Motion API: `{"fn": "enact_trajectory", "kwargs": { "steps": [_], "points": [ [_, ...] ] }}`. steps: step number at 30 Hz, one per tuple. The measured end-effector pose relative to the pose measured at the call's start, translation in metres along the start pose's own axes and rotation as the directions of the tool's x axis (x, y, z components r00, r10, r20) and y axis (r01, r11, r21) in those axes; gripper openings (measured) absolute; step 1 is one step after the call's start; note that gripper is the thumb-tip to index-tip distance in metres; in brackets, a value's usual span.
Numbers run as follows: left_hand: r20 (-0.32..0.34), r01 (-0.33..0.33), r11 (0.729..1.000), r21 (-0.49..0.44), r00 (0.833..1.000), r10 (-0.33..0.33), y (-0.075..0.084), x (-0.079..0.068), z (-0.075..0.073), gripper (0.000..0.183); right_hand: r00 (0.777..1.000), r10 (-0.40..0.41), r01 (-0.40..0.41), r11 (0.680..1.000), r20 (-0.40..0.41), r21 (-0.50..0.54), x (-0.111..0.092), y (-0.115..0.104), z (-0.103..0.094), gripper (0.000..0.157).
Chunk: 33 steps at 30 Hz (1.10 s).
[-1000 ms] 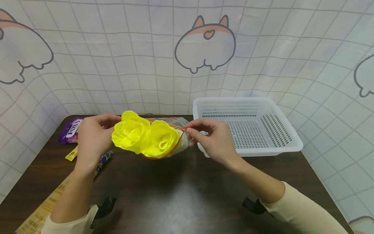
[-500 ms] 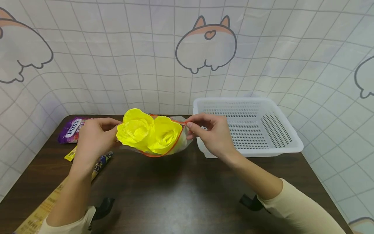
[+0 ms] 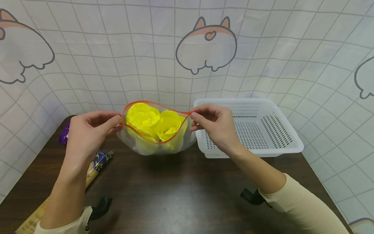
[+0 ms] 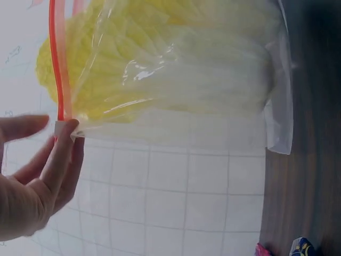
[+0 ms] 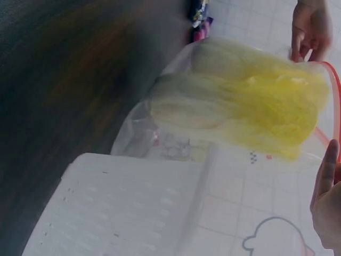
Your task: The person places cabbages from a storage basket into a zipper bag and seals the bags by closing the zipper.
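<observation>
A clear zip bag (image 3: 137, 145) with a red-orange seal hangs between my hands, its mouth spread open toward me. Inside are two napa cabbages (image 3: 143, 117), pale at the base with yellow leafy tops; the wrist views show them through the plastic. My left hand (image 3: 87, 133) pinches the left end of the seal. In the left wrist view, a small white slider (image 4: 62, 128) sits at those fingertips. My right hand (image 3: 217, 126) pinches the seal's right end between thumb and finger. Whether the bag's bottom touches the table cannot be told.
A white perforated basket (image 3: 280, 150) stands on the dark wooden table (image 3: 181, 195), close to the bag's right side. At left lie a long noodle packet (image 3: 100, 161), partly under my left forearm, and a purple packet (image 3: 64, 134). A tiled-pattern curtain hangs behind.
The bag's mouth has risen around the cabbages and widened, so their tops now sit within the seal instead of sticking out. Both hands have lifted slightly; the left has shifted left.
</observation>
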<state>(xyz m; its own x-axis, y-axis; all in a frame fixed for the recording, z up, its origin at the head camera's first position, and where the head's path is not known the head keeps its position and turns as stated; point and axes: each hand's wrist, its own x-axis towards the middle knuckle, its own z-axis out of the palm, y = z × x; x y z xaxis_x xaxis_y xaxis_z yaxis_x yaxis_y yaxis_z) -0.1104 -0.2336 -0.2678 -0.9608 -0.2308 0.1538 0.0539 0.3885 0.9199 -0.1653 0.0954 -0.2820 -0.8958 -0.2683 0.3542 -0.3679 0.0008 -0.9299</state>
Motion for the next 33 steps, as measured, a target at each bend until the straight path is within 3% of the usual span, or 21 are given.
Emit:
{"fn": "enact_trajectory", "kwargs": {
  "steps": [7, 13, 19, 23, 28, 33],
  "points": [
    [-0.042, -0.089, 0.99, 0.108, 0.995, 0.094, 0.004, -0.002, -0.008, 0.033, 0.999, 0.007, -0.008, 1.0, -0.035, -0.011, 0.008, -0.005, -0.005, 0.02],
    [-0.155, -0.152, 0.98, 0.13, 0.973, 0.171, 0.007, 0.0, -0.007, 0.024, 0.998, 0.02, -0.021, 0.999, -0.061, -0.029, 0.012, -0.01, -0.01, 0.022],
    [-0.235, -0.304, 0.943, 0.135, 0.915, 0.328, 0.009, 0.003, -0.003, 0.018, 0.998, 0.016, -0.017, 1.0, -0.062, -0.023, 0.015, -0.013, -0.013, 0.022],
    [-0.289, -0.341, 0.92, 0.193, 0.876, 0.385, 0.008, 0.007, -0.001, 0.016, 0.999, 0.001, -0.002, 1.0, -0.054, -0.024, 0.016, -0.014, -0.015, 0.021],
    [-0.334, -0.394, 0.869, 0.299, 0.809, 0.483, 0.007, 0.012, 0.0, 0.015, 0.999, -0.002, 0.001, 1.0, -0.042, -0.032, 0.017, -0.016, -0.018, 0.02],
    [-0.359, -0.48, 0.814, 0.328, 0.734, 0.577, 0.01, 0.012, 0.0, 0.016, 0.999, 0.014, -0.014, 1.0, -0.032, -0.007, 0.018, -0.018, -0.019, 0.02]
  ]
}}
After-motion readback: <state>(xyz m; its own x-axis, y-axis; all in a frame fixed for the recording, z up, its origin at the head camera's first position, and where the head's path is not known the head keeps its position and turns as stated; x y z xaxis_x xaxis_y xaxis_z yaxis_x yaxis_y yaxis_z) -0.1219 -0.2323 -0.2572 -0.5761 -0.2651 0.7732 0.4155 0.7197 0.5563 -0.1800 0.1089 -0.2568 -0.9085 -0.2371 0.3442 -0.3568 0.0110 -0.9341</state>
